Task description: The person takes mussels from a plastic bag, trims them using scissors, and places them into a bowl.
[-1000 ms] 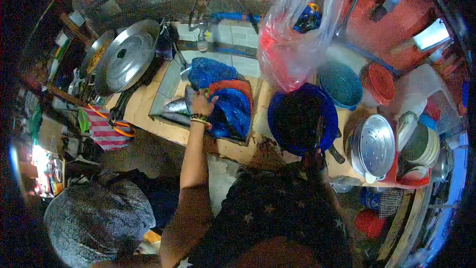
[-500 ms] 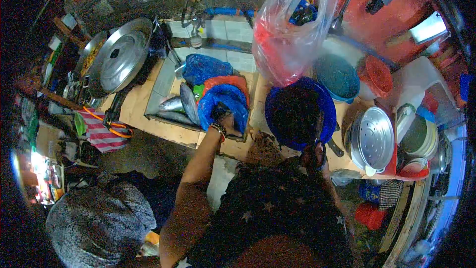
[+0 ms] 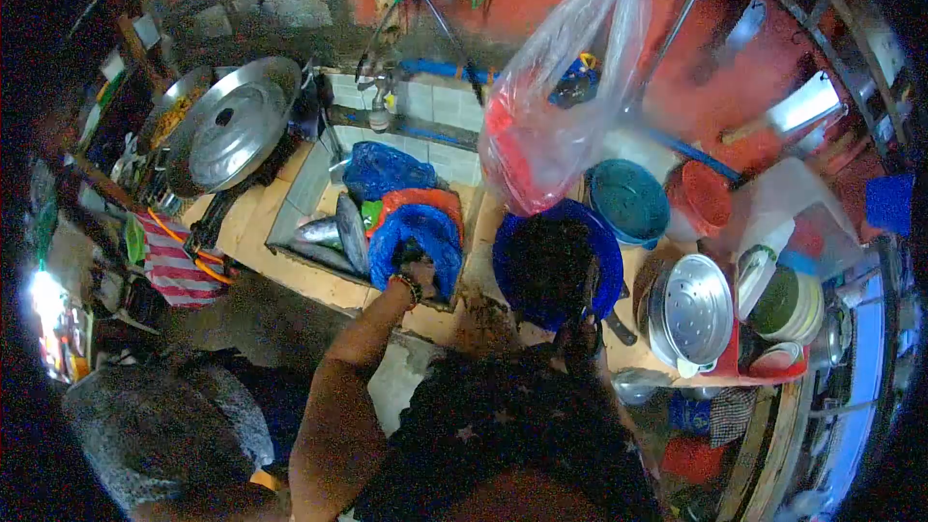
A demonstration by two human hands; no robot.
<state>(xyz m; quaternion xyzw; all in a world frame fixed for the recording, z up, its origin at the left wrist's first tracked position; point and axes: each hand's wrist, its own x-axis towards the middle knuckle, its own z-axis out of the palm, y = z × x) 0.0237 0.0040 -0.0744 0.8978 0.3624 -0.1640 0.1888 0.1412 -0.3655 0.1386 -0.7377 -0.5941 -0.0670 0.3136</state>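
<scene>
My left hand (image 3: pixel 417 274) reaches down into the open mouth of a blue plastic bag (image 3: pixel 443 239) in the tiled sink; its fingers are hidden in the bag's dark inside. Beside that bag lie several silvery fish (image 3: pixel 352 230), with a bit of green between. An orange bag (image 3: pixel 425 198) and another blue bag (image 3: pixel 389 170) sit behind. On the right, my right hand (image 3: pixel 580 333) is at the near rim of a dark blue basin (image 3: pixel 613 275), in deep shadow, by an upright dark object I cannot make out. The basin's contents look dark.
A clear bag with something red (image 3: pixel 527 150) hangs over the counter. Right of the basin are a knife (image 3: pixel 620 329), a teal basin (image 3: pixel 629 201), a red basin (image 3: pixel 704 197) and a perforated metal pot (image 3: pixel 696 309). A large pan lid (image 3: pixel 232 130) stands left. A person (image 3: pixel 164 425) is at lower left.
My left hand has moved from the fish and the bag's edge down into the blue bag, whose mouth now stands open. The view has shifted slightly. My right hand stays at the basin.
</scene>
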